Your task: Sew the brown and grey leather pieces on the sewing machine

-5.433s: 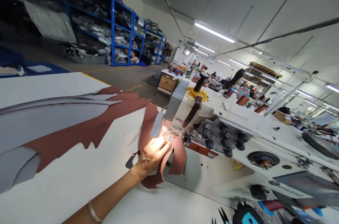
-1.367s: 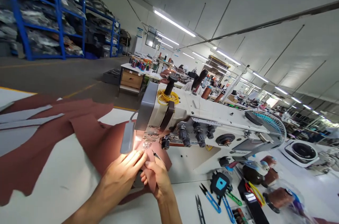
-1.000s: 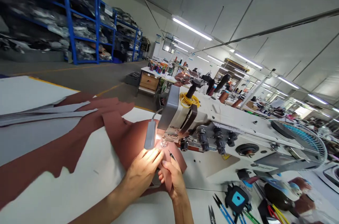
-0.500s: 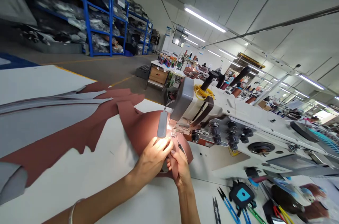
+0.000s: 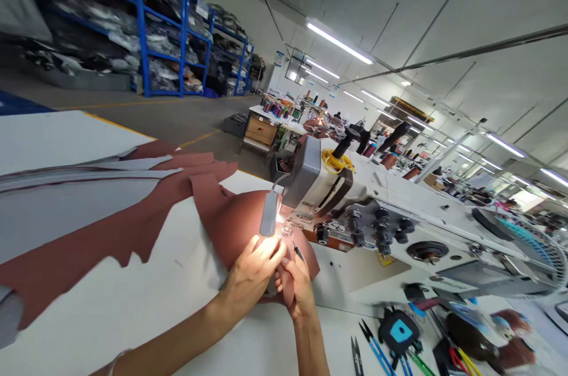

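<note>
Under the small lamp (image 5: 268, 213) of a sewing machine (image 5: 390, 216), I watch two bare hands close together on a reddish-brown, leather-like panel (image 5: 231, 222). The panel spreads left and far of the hands over the white table (image 5: 146, 305), and a part of it shows right of the presser foot (image 5: 287, 229). Between the hands, a narrow strip (image 5: 288, 290) of the same colour runs from the foot, its long axis pointing far to near. On its left, the left hand (image 5: 251, 269) has its fingers bent and together on the material, tips just near of the foot; I cannot tell whether it pinches or only presses. On its right, the right hand (image 5: 300, 287) grips the strip's near part, and a dark pointed tool (image 5: 299, 253) juts from it. The left hand is nearer to the foot.
</note>
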`<state>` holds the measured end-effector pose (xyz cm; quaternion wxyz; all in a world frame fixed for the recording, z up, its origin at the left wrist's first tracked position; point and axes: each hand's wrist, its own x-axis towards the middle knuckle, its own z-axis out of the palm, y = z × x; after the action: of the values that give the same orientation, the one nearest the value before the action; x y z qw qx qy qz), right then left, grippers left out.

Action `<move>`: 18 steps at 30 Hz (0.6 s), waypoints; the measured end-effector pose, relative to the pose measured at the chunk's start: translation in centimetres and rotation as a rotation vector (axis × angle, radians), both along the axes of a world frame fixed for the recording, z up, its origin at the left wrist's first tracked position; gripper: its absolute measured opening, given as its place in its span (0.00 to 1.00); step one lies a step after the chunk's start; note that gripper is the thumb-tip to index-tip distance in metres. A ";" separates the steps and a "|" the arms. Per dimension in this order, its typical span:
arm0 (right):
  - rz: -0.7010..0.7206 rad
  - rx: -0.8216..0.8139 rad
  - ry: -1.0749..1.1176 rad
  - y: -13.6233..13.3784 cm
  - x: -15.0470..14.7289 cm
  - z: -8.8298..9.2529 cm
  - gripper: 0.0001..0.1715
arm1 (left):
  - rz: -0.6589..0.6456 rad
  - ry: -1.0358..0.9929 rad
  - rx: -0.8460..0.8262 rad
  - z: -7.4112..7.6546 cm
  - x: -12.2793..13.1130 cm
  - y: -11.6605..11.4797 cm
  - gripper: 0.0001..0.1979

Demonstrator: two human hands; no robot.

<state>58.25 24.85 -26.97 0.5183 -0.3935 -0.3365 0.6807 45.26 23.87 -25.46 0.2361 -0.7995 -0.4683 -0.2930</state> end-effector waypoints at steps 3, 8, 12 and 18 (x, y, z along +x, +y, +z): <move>0.023 0.006 0.029 0.1 0.1 0.0 0.42 | -0.004 0.002 0.038 0.0 0.0 0.1 0.21; 0.044 0.024 0.023 0.3 0.4 0.4 0.36 | 0.000 -0.006 0.049 0.1 0.0 0.4 0.21; 0.027 0.030 -0.020 0.5 0.5 0.6 0.30 | -0.017 -0.005 0.035 -0.6 0.1 0.9 0.22; 0.002 0.011 -0.106 0.8 1.4 -0.1 0.25 | -0.047 -0.052 0.035 -0.8 0.1 1.1 0.20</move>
<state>59.60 25.67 -27.07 0.5011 -0.4257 -0.3678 0.6576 45.37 24.99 -26.24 0.2308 -0.7981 -0.4499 -0.3275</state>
